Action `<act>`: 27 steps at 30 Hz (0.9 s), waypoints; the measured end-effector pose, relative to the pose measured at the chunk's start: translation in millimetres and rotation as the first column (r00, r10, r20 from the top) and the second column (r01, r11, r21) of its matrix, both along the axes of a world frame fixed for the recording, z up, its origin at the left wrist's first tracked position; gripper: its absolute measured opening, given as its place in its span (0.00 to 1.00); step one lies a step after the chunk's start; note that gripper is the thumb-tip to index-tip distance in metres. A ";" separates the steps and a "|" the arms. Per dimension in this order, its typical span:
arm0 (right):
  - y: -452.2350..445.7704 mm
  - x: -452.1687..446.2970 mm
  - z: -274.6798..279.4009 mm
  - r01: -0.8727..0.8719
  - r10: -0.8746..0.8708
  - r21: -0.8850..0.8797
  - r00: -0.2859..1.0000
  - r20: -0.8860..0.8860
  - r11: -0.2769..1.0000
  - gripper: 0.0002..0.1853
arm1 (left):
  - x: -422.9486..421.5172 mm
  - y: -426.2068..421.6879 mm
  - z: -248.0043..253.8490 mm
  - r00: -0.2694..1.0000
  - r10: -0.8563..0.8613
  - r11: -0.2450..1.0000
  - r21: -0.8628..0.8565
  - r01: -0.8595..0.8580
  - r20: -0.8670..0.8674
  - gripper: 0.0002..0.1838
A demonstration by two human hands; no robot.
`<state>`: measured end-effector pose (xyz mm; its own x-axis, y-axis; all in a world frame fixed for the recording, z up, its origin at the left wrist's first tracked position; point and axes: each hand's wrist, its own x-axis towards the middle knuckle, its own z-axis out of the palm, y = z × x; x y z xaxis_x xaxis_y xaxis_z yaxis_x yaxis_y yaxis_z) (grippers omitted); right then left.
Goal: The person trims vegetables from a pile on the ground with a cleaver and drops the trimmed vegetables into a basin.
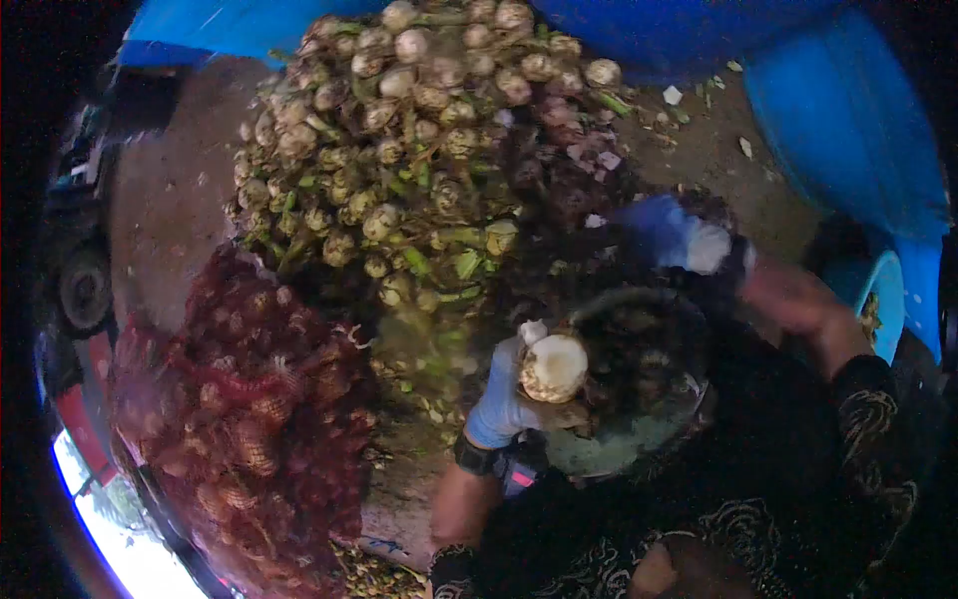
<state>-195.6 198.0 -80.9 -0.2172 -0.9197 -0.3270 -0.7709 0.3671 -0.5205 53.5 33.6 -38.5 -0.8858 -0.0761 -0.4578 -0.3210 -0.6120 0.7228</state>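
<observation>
1. Pile: a heap of pale bulbs with green stalks [384, 220] lies on the ground [180, 215] ahead of the person. Its surface is loose and uneven; a knock at the near edge could set bulbs rolling.

2. Sack: a red mesh sack [249, 419] of brownish bulbs stands at the left, beside the pile. The left forearm could snag the netting if swung outward.

3. Barrel: a blue barrel [848, 110] stands at the far right, well apart from the left hand's work.

4. Basin: a round basin [599, 457] sits in front of the person's dark patterned clothing, with dark contents. Pressure on its rim from a wrist or forearm could tip it and spill them.

5. Right hand: the blue-gloved right hand [679, 235] is beyond the basin, near the right edge of the pile. Motion blur obscures the fingers; whether its grip is wide, narrow or holding anything cannot be told.

6. Left hand and bulb: the blue-gloved left hand [499, 404] has a narrow grip, fingers closed around one white bulb [554, 367] at the basin's left side. The bulb's round body could slip out if the glove is damp or finger pressure slackens.
</observation>
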 end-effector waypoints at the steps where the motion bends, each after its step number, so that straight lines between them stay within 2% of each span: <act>1: -0.8 -8.3 -0.9 0.086 -0.084 0.075 0.996 -0.024 0.994 0.11 | -0.2 -0.2 4.7 1.000 0.029 1.000 0.004 -0.029 -0.003 0.28; 2: 1.0 -3.0 -2.9 0.075 -0.074 0.082 0.997 -0.014 0.994 0.11 | -2.9 2.9 8.8 0.991 0.132 0.988 0.081 -0.131 -0.009 0.28; 3: -2.3 6.1 1.2 0.017 -0.025 -0.120 0.997 -0.070 0.993 0.14 | -7.7 3.6 13.0 0.973 0.230 0.962 0.152 -0.226 -0.007 0.28; 5: -23.4 9.4 19.9 -0.075 0.020 -0.333 0.986 -0.165 0.940 0.17 | -34.1 -3.5 15.0 0.904 0.427 0.871 0.284 -0.401 -0.033 0.28; 6: -34.5 22.7 36.8 0.159 -0.092 -0.471 0.982 0.163 0.868 0.20 | -39.7 -5.1 18.0 0.858 0.514 0.807 0.349 -0.476 -0.018 0.29; 7: -38.2 31.4 49.4 0.281 -0.123 -0.503 0.938 0.324 0.817 0.21 | -45.0 -6.7 21.0 0.803 0.596 0.732 0.413 -0.542 -0.003 0.29; 8: -41.9 40.3 61.9 0.400 -0.131 -0.523 0.870 0.476 0.753 0.23 | -50.2 -9.1 23.9 0.842 0.537 0.695 0.593 -0.408 -0.050 0.28; 9: -40.9 51.2 71.4 0.532 -0.204 -0.204 0.609 0.767 0.822 0.24 | -54.5 -6.4 31.0 0.838 0.543 0.693 0.591 -0.412 -0.052 0.28; 11: -42.6 57.2 75.7 0.507 -0.317 0.149 0.263 0.912 0.849 0.26 | -62.9 1.7 43.7 0.816 0.578 0.657 0.597 -0.460 -0.008 0.24; 13: -42.0 56.1 72.6 0.506 -0.384 0.202 0.286 0.878 0.839 0.26 | -52.4 -1.5 8.7 0.786 0.577 0.684 0.657 -0.317 -0.221 0.22; 14: -41.1 54.3 70.1 0.506 -0.404 0.218 0.294 0.866 0.834 0.26 | -41.8 0.0 0.4 0.816 0.573 0.649 0.652 -0.393 -0.079 0.22; 15: -38.5 47.8 64.5 0.481 -0.474 0.264 0.391 0.789 0.836 0.26 | -35.4 0.2 -2.0 0.826 0.560 0.615 0.635 -0.468 0.067 0.21; 16: -37.4 42.6 58.6 0.461 -0.534 0.316 0.483 0.694 0.829 0.25 | -30.9 -1.9 -4.9 0.826 0.559 0.613 0.635 -0.469 0.071 0.21; 17: -35.7 40.2 52.8 0.466 -0.542 0.324 0.478 0.691 0.823 0.25 | -26.8 -4.5 -7.6 0.926 0.375 0.925 0.082 -0.370 -0.045 0.19; 18: -34.7 38.6 49.7 0.461 -0.416 0.118 0.625 0.660 0.880 0.22 | -25.1 -4.6 -9.5 0.990 0.138 0.852 -0.507 -0.131 -0.024 0.17; 19: -33.2 38.2 46.6 0.447 -0.361 0.021 0.692 0.625 0.894 0.21 | -25.9 -1.9 -10.7 0.992 0.126 0.860 -0.495 -0.121 -0.024 0.17; 20: -31.8 37.8 43.5 0.428 -0.312 -0.074 0.756 0.576 0.901 0.19 | -27.4 1.8 -11.8 1.000 -0.011 0.658 -0.753 0.000 -0.010 0.17; 21: -33.3 38.6 39.8 0.362 -0.286 -0.017 0.765 0.577 0.932 0.17 | -29.3 4.4 -12.5 0.990 -0.135 0.366 -0.926 0.087 0.040 0.17; 22: -35.3 38.5 38.6 0.290 -0.257 0.036 0.773 0.580 0.956 0.15 | -29.8 4.2 -15.8 0.989 -0.145 0.372 -0.924 0.085 0.033 0.17; 23: -38.7 37.5 44.8 0.297 -0.265 0.040 0.774 0.575 0.954 0.15 | -28.0 1.8 -20.9 0.998 -0.035 0.611 -0.788 0.068 0.058 0.15; 24: -42.2 35.7 53.6 0.345 -0.258 -0.073 0.812 0.523 0.936 0.14 | -25.9 -0.8 -23.2 0.991 0.065 0.801 -0.598 0.018 0.117 0.14; 25: -42.6 34.1 59.0 0.365 -0.257 -0.133 0.829 0.496 0.922 0.14 | -24.6 -3.6 -22.0 0.991 0.062 0.801 -0.598 0.019 0.115 0.14; 26: -42.9 32.6 64.4 0.381 -0.258 -0.191 0.846 0.467 0.905 0.13 | -23.2 -6.1 -20.4 0.979 0.153 0.863 -0.501 -0.067 0.132 0.14; 27: -39.9 33.7 67.7 0.392 -0.270 -0.152 0.820 0.504 0.907 0.14 | -21.6 -6.3 -19.5 0.957 0.238 0.904 -0.396 -0.158 0.163 0.13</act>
<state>-162.0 158.1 -13.2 -0.4027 -0.8811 -0.2481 -0.2715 0.3738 -0.8869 31.9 27.3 -57.9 -0.7254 -0.4419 -0.5278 -0.3855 -0.3744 0.8433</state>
